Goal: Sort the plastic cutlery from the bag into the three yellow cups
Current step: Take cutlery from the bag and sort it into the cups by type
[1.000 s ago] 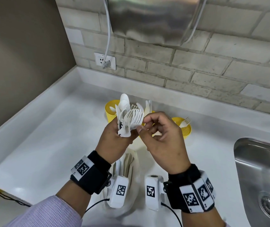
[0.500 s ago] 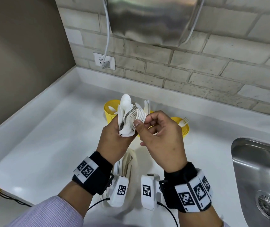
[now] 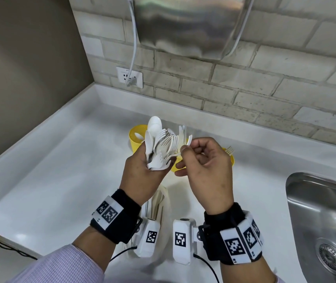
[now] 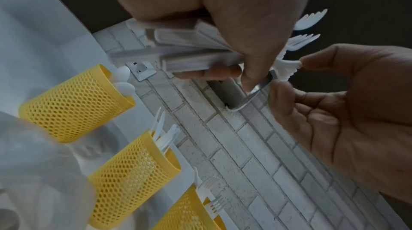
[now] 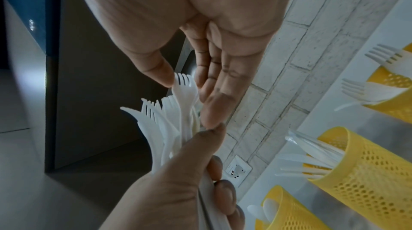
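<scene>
My left hand grips a fanned bundle of white plastic cutlery by the handles, above the counter: forks and spoons with their heads up. My right hand pinches the head of one fork between thumb and fingers at the bundle's right edge. Three yellow mesh cups stand behind the hands. The left cup holds spoons, the middle cup knives, the right cup forks. In the head view the middle cup is mostly hidden by my hands.
The clear bag with more cutlery lies on the white counter under my wrists. A steel sink is at the right. A brick wall with a socket and a steel dispenser rises behind the cups.
My right hand's fingers have shifted slightly right from the fork heads, and one fork head now stands out to the right of the bundle. My left hand keeps its hold.
</scene>
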A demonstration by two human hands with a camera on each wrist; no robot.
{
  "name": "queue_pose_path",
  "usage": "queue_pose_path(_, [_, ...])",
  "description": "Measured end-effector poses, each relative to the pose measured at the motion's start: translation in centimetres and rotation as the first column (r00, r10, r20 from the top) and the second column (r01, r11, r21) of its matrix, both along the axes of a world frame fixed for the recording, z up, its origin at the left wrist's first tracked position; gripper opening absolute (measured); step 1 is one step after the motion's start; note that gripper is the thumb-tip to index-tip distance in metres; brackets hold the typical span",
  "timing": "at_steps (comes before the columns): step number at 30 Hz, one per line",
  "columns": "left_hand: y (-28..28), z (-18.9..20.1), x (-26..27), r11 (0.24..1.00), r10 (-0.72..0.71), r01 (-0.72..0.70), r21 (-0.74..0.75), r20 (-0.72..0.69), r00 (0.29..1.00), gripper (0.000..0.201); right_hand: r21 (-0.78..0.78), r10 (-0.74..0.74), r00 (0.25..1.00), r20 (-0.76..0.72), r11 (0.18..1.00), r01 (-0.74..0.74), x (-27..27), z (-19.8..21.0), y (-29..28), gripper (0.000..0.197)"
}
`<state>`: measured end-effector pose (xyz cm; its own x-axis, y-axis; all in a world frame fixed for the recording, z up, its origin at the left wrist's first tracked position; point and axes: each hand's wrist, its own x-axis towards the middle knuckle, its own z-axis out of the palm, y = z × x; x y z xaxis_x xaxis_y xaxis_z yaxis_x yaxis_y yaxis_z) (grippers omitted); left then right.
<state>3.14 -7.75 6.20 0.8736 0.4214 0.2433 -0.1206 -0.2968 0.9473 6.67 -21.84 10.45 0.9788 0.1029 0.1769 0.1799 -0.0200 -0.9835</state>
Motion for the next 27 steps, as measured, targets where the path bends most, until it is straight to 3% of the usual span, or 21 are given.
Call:
queue_pose_path(4, [0.1,-0.3,0.1,1.000,-0.007,0.008,0.001,-0.012,1.000,0.043,-0.175,0.099,0.995,-0.002,0.980,-0.097,0.1,-0.7,0.4,0.036])
queue_pose_path(8, [0.2,-0.3,0.1,1.000,-0.016,0.016,0.011,-0.007,1.000,0.043,-0.138,0.110,0.994,0.006,0.984,-0.109,0.0,-0.7,0.4,0.039])
queue_pose_path(11, [0.2,-0.4,0.2,0.999,-0.021,0.022,0.041,-0.010,1.000,0.045,-0.021,0.079,0.996,-0.032,0.997,-0.080,0.0,-0.4,0.3,0.026])
queue_pose_path(15, [0.2,-0.5,0.2,0.998,-0.034,0.034,0.044,-0.002,0.999,0.047,0.200,-0.023,0.999,-0.047,0.979,0.032,0.5,0.8,-0.1,0.028])
queue_pose_path(19, [0.4,-0.5,0.2,0.999,-0.036,0.036,0.022,-0.014,0.999,0.043,0.512,-0.038,0.997,-0.063,0.856,0.065,1.2,3.1,-1.9,0.026])
queue_pose_path(21, [0.4,-0.3,0.3,0.999,-0.042,0.042,0.008,-0.003,0.999,0.042,0.577,-0.016,1.000,-0.006,0.817,0.016,1.2,3.7,-2.7,0.023])
queue_pose_path(24, [0.2,0.0,0.4,0.998,-0.055,0.055,-0.018,0.014,0.998,0.040,0.470,-0.009,0.997,0.073,0.882,-0.027,1.1,3.2,-2.8,0.018])
queue_pose_path(27, [-0.1,0.1,0.6,0.998,-0.060,0.061,-0.019,0.013,0.998,0.042,0.287,-0.005,0.999,0.041,0.958,-0.007,0.8,1.1,-1.5,0.011])
